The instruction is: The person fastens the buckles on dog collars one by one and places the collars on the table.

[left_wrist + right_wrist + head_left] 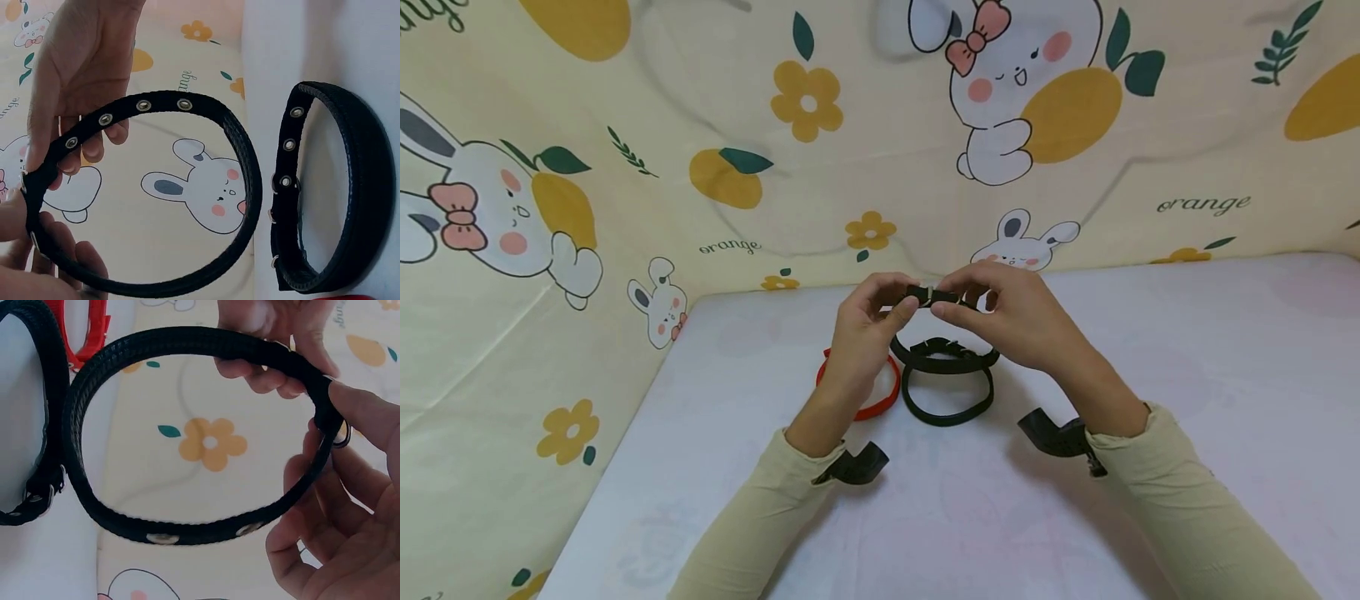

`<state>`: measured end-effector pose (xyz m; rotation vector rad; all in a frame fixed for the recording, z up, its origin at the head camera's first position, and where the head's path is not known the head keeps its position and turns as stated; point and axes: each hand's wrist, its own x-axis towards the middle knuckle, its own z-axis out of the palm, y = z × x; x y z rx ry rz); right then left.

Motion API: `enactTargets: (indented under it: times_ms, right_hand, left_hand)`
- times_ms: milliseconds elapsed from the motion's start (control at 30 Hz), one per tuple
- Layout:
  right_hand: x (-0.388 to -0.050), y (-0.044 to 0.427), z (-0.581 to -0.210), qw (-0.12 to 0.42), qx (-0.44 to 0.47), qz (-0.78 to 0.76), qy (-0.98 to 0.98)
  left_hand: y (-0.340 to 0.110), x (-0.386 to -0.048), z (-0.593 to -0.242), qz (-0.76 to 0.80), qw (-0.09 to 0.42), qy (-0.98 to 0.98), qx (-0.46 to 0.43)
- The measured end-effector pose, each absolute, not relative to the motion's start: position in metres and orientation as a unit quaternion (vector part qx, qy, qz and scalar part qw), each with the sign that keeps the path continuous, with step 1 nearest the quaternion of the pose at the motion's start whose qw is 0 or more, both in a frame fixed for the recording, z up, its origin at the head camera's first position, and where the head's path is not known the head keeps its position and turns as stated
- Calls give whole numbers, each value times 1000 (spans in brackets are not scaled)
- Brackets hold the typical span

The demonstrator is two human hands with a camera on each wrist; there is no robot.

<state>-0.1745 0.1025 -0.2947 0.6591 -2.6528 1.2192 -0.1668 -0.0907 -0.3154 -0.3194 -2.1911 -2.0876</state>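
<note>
A black collar [943,365] with metal eyelets, closed into a loop, is held up above the table by both hands. My left hand [865,333] pinches the strap between thumb and fingers, left of the metal buckle [929,295]. On the other side, my right hand [1018,312] pinches the same strap close to the buckle. The left wrist view shows a row of eyelets along the held collar [250,200]. A second black collar [947,419] lies looped on the table below, its own buckle and eyelets visible in that wrist view.
A red collar [880,408] lies on the white table [925,525], left of the black one and partly behind my left forearm. A patterned cloth [880,167] with rabbits and oranges hangs behind the table and along its left side. Black wrist devices [1056,433] sit at both cuffs.
</note>
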Motion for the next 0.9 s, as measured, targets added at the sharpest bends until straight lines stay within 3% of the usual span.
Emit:
enactTargets:
  times_ms: [600, 900]
  right_hand:
    - [-177, 113, -289, 59, 205, 394, -894]
    - [-176, 115, -288, 72, 216, 401, -887]
  left_hand:
    - [-95, -167, -313, -723, 23, -688, -55]
    - [-96, -169, -315, -714, 1, -691, -112]
